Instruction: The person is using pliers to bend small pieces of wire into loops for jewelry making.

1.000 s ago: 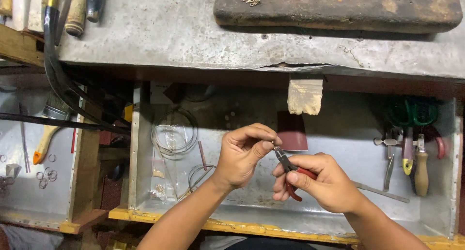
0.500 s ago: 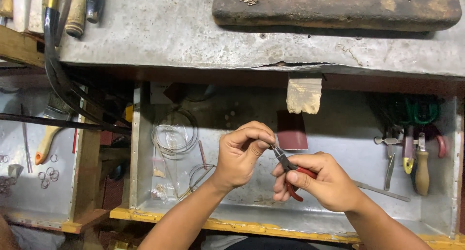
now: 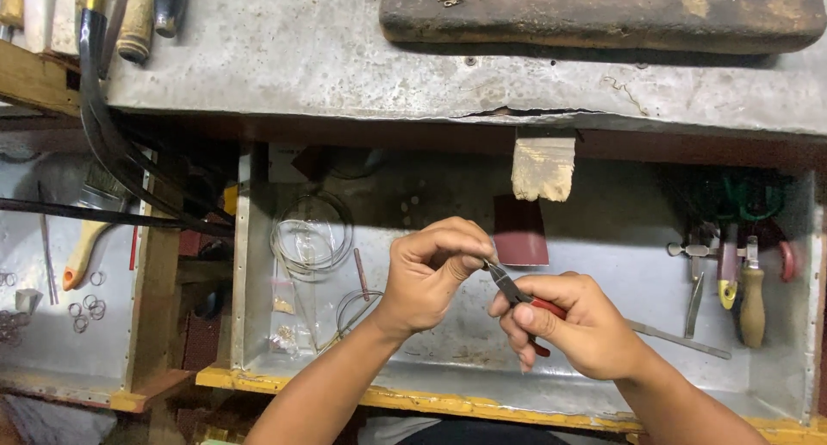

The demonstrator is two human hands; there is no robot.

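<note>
My right hand (image 3: 575, 326) grips small pliers with red handles (image 3: 520, 296), their dark jaws pointing up and left. My left hand (image 3: 431, 271) is closed with thumb and fingers pinched together right at the plier tips; whatever tiny piece it pinches is too small to make out. Both hands hover over a shallow metal-lined drawer (image 3: 603, 238) under the workbench top.
Coils of thin wire (image 3: 310, 234) lie at the drawer's left. Hand tools (image 3: 732, 281) lean at its right, beside a flat metal strip (image 3: 676, 339). A dark wooden block (image 3: 603, 14) sits on the worn bench top (image 3: 284, 57). Small rings (image 3: 84, 308) lie in the left tray.
The hands have stayed in the same place; the left fingers have shifted slightly at the plier tips. Nothing else has moved.
</note>
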